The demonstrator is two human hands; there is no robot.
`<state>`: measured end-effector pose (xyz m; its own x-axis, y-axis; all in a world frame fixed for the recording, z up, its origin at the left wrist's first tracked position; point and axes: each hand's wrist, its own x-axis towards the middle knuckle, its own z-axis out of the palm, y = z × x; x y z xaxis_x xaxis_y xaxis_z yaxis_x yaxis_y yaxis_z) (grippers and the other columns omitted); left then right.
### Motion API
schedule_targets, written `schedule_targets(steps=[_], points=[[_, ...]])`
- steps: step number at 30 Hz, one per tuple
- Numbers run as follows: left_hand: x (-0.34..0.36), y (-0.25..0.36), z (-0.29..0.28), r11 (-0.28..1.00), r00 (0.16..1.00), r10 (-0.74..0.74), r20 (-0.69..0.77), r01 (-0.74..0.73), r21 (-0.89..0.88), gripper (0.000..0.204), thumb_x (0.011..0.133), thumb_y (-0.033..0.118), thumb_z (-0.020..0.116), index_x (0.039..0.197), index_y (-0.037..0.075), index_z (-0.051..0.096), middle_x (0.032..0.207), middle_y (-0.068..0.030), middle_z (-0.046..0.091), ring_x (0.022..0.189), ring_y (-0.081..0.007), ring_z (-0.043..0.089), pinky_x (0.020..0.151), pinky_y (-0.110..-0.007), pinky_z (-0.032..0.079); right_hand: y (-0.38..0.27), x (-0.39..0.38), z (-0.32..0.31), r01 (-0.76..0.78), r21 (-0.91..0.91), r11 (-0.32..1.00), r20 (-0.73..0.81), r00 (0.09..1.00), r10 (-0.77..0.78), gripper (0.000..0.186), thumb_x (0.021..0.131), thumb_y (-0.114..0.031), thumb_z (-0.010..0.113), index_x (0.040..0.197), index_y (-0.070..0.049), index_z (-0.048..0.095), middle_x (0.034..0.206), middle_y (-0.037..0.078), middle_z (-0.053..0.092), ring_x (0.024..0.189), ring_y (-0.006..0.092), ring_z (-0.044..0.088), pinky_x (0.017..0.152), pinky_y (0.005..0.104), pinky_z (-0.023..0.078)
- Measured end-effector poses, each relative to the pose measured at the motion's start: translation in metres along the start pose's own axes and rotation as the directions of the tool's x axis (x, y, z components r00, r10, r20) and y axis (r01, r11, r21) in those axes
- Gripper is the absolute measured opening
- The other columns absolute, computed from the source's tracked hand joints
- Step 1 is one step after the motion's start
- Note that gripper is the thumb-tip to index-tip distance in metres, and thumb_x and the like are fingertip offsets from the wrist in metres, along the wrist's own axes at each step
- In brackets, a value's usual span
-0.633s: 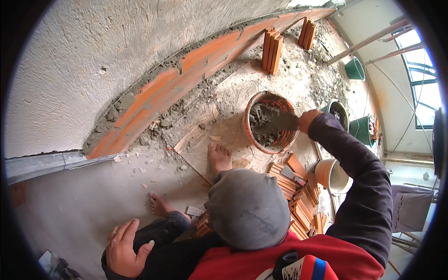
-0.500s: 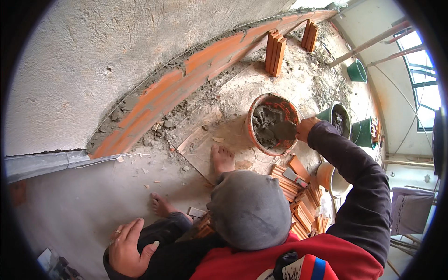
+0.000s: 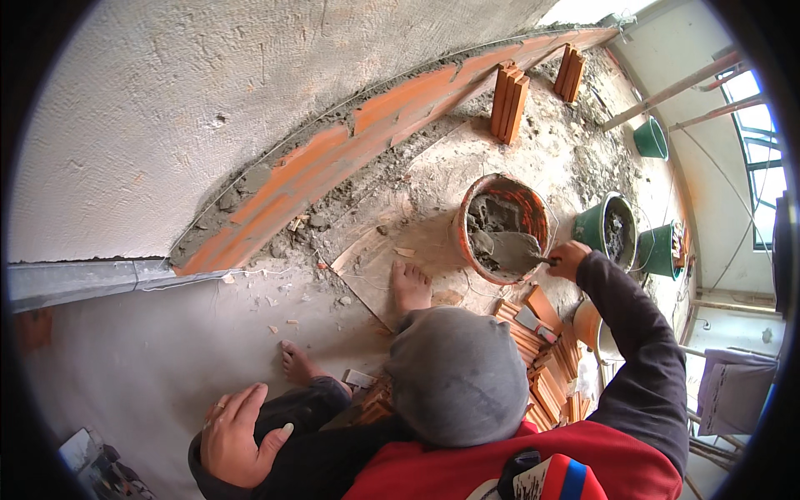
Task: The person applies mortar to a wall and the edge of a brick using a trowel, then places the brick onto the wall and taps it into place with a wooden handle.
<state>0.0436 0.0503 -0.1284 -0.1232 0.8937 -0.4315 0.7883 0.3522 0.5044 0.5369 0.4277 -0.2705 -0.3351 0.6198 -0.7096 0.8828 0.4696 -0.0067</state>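
Observation:
My right hand [image 3: 572,259], at the end of a dark sleeve, grips a trowel [image 3: 520,250] by its handle; the blade rests among grey mortar in an orange bucket [image 3: 502,185]. Down at the lower left, my left hand [image 3: 243,435] lies on dark clothing near a bare foot [image 3: 300,365], fingers loosely stretched out and holding nothing. A grey cap [image 3: 457,375] and red shirt fill the lower middle. Below the bucket lie loose bricks [image 3: 546,383] with a red-handled tool [image 3: 533,321] on them.
A low brick course [image 3: 392,105], topped with mortar, curves along the plastered wall. Brick stacks [image 3: 508,103] stand by it. Green buckets [image 3: 590,229] and a pale bucket [image 3: 587,325] sit to the right. Poles [image 3: 671,90] lean near a window; a cloth [image 3: 733,392] hangs at right.
The view has shifted, so the scene sits further right. The trowel blade has sunk lower and flatter into the mortar, with my right hand following. My left hand stays in place on the dark clothing.

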Motion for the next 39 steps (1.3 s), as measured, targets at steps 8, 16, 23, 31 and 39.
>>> schedule_targets(steps=[8,16,23,31,39], points=[[0.0,-0.003,0.0,0.999,0.998,0.028,-0.049,-0.027,0.02,0.058,0.083,0.041,0.066,0.123,-0.001,0.057,0.118,-0.0187,0.061,0.107,-0.0379,0.057,0.094,-0.046,0.043,0.03,-0.023,0.048,0.134,0.287,0.948,-0.25,0.966,-0.061,0.032,0.078,-0.03,0.071,0.08,0.0,0.061,0.065,0.017,0.052,0.058,0.0283,0.052,0.058,0.0409,0.041],[-0.012,-0.009,0.012,0.998,0.997,0.057,-0.055,-0.057,0.007,0.055,0.087,0.042,0.063,0.123,0.0,0.057,0.123,-0.0161,0.059,0.113,-0.0347,0.055,0.1,-0.046,0.04,-0.118,-0.026,-0.057,0.314,0.083,0.946,-0.449,0.859,-0.246,0.023,0.073,-0.02,0.07,0.081,-0.001,0.063,0.068,0.017,0.058,0.061,0.0339,0.058,0.059,0.0396,0.046],[-0.021,-0.011,0.021,0.999,0.999,0.025,0.041,-0.027,0.037,0.054,0.09,0.043,0.059,0.124,0.002,0.055,0.127,-0.0135,0.057,0.12,-0.0342,0.051,0.103,-0.048,0.037,-0.286,-0.03,-0.156,0.723,0.045,0.689,-0.174,0.685,-0.707,0.022,0.076,-0.018,0.072,0.084,0.001,0.063,0.068,0.016,0.059,0.06,0.0315,0.058,0.058,0.0381,0.045],[-0.027,-0.018,0.03,0.998,0.995,0.009,0.101,-0.003,-0.066,0.052,0.086,0.039,0.065,0.12,0.001,0.055,0.12,-0.0151,0.057,0.118,-0.0346,0.052,0.102,-0.048,0.038,-0.429,0.021,-0.208,0.704,0.171,0.689,0.369,0.603,-0.707,0.028,0.086,-0.026,0.067,0.086,0.003,0.066,0.059,0.003,0.056,0.052,0.0119,0.053,0.05,0.0294,0.043],[-0.029,-0.026,0.029,0.998,0.999,0.046,0.004,-0.046,-0.05,0.053,0.085,0.04,0.066,0.116,-0.001,0.056,0.11,-0.0157,0.06,0.113,-0.0343,0.055,0.1,-0.048,0.04,-0.424,0.046,-0.178,0.807,-0.017,0.591,0.107,0.589,-0.801,0.029,0.088,-0.027,0.065,0.086,0.002,0.064,0.056,0.008,0.05,0.054,0.0167,0.049,0.055,0.0348,0.043]])
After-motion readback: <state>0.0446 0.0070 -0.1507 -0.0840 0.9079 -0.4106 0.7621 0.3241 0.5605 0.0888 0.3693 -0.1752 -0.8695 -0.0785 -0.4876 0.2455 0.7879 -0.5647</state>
